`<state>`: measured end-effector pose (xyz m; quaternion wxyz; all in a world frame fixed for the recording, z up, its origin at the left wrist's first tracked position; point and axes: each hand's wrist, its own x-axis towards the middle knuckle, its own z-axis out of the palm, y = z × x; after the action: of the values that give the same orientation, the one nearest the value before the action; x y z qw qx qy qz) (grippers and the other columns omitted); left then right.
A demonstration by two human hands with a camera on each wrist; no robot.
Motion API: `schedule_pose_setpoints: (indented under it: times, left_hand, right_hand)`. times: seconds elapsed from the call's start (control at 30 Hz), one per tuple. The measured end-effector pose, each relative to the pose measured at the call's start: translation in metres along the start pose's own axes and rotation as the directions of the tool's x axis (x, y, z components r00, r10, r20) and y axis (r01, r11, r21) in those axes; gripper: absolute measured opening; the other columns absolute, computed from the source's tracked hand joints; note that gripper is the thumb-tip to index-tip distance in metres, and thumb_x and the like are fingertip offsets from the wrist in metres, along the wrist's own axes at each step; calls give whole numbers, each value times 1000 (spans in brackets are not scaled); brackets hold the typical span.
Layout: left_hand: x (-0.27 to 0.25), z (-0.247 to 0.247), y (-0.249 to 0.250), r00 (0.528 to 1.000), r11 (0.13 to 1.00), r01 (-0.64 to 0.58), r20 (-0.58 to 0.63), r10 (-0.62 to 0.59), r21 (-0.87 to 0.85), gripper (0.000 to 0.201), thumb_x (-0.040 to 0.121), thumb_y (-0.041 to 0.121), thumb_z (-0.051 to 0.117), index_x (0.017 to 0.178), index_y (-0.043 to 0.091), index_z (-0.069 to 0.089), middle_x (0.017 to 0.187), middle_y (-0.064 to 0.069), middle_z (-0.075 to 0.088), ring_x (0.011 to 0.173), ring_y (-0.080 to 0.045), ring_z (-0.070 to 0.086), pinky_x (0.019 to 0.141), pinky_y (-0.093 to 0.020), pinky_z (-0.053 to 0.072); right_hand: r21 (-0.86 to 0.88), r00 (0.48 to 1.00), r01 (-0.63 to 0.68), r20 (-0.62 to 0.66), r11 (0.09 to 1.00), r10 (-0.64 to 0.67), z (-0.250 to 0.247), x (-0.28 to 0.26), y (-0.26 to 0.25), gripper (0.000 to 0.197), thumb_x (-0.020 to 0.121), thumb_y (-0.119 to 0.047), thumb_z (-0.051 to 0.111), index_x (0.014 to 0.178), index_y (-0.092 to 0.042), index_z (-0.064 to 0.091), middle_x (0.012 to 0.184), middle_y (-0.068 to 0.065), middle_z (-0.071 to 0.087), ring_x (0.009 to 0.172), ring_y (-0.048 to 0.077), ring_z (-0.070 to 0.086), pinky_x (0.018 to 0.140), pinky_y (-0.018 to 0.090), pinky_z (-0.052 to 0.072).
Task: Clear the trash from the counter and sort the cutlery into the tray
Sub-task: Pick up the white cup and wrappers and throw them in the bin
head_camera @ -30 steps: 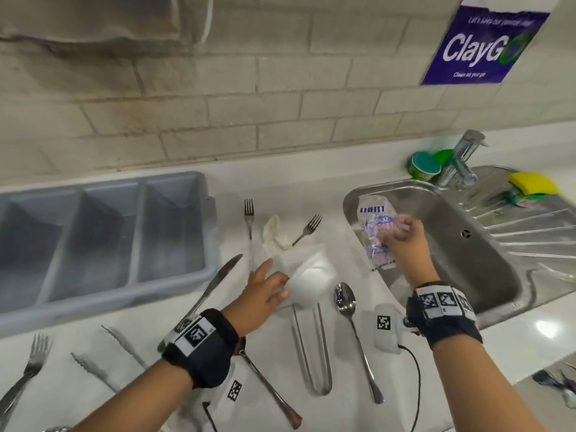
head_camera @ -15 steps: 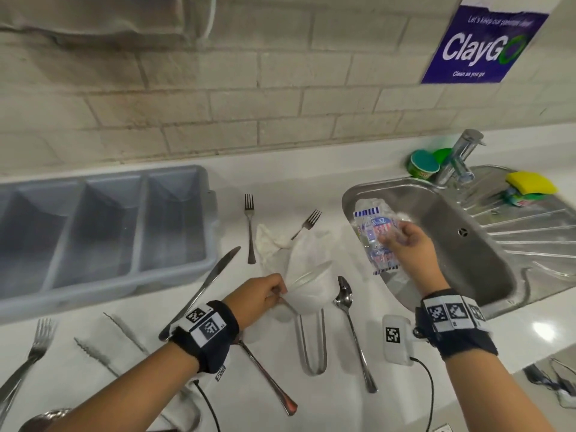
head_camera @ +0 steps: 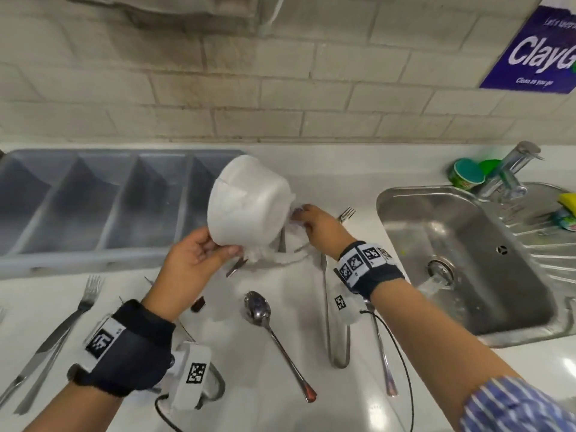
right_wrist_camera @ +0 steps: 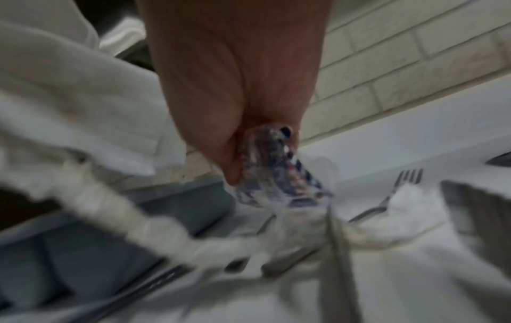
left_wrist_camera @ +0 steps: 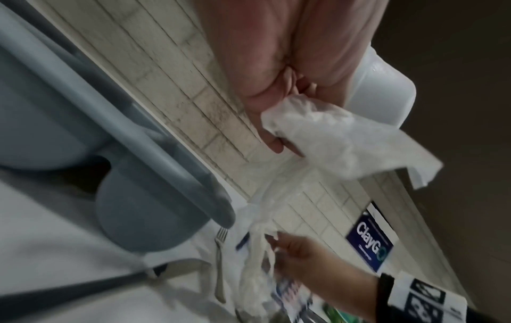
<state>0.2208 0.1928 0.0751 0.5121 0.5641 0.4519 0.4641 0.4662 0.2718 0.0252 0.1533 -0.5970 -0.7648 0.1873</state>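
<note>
My left hand [head_camera: 218,247] grips a white cup [head_camera: 249,207], tipped on its side and raised above the counter. It also pinches a corner of a white tissue [left_wrist_camera: 331,139]. The tissue [head_camera: 280,258] trails down to the counter beneath the cup. My right hand [head_camera: 300,218] is just right of the cup and holds a crumpled plastic wrapper [right_wrist_camera: 276,174] printed in blue and red. The grey cutlery tray [head_camera: 93,254] stands at the back left, and its compartments look empty. A spoon [head_camera: 258,310], tongs [head_camera: 336,338], a fork [head_camera: 84,294] and a knife [head_camera: 31,363] lie on the counter.
The steel sink [head_camera: 405,232] is at the right, with its tap [head_camera: 511,173], a green tub [head_camera: 467,176] and a yellow sponge [head_camera: 567,204] behind it. Another fork [head_camera: 346,213] lies beside my right hand. A brick wall runs along the back.
My left hand has lifted the cup off the counter with the tissue trailing below it. My right hand has carried the wrapper left, from over the sink to beside the cup.
</note>
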Motion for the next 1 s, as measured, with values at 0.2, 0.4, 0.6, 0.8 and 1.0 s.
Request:
schedule_pose_setpoints:
  times: [0.2, 0.4, 0.6, 0.8, 1.0]
  left_hand:
    - [-3, -25, 6, 998, 999, -31, -56, 32, 19, 25, 82, -7, 58, 100, 9, 60, 67, 22, 75, 71, 10, 68, 67, 1, 50]
    - [-1, -32, 12, 996, 996, -65, -56, 69, 63, 28, 83, -6, 57, 88, 21, 61, 69, 19, 75, 72, 8, 68, 72, -1, 51]
    - [-5, -34, 22, 992, 984, -118, -21, 122, 133, 30, 81, -4, 60, 86, 25, 59, 75, 29, 71, 77, 14, 63, 76, 2, 48]
    - [-25, 19, 33, 978, 984, -151, 159, 134, 98, 33, 79, -7, 61, 81, 26, 59, 71, 30, 70, 72, 16, 62, 72, 3, 48]
    - [-77, 119, 29, 859, 963, -227, 496, 130, 142, 13, 75, 29, 73, 84, 36, 65, 92, 12, 65, 86, 13, 57, 80, 0, 45]
  right_hand:
    - [-238, 891, 80, 452, 968, 38, 42, 2, -20, 53, 77, -24, 72, 124, -6, 55, 142, 15, 40, 122, 33, 47, 104, 38, 39]
    - [-46, 995, -11, 103, 999, 15, 37, 3, -16, 28, 78, 10, 49, 89, -3, 71, 103, 20, 65, 95, 34, 62, 90, 35, 48]
    - [423, 872, -142, -374, 895, 315, -43, -26, -21, 37, 78, 10, 49, 75, -27, 54, 81, -2, 60, 60, -3, 55, 61, 18, 48]
    - [833, 576, 149, -511, 533, 638, -120, -193, 6, 37, 80, 0, 65, 102, -26, 50, 92, -9, 68, 78, 5, 67, 71, 27, 57]
    - [908, 170, 72, -419, 413, 892, -114, -414, 15, 34, 88, 7, 45, 76, -22, 58, 50, -15, 67, 42, -4, 57, 41, 11, 50]
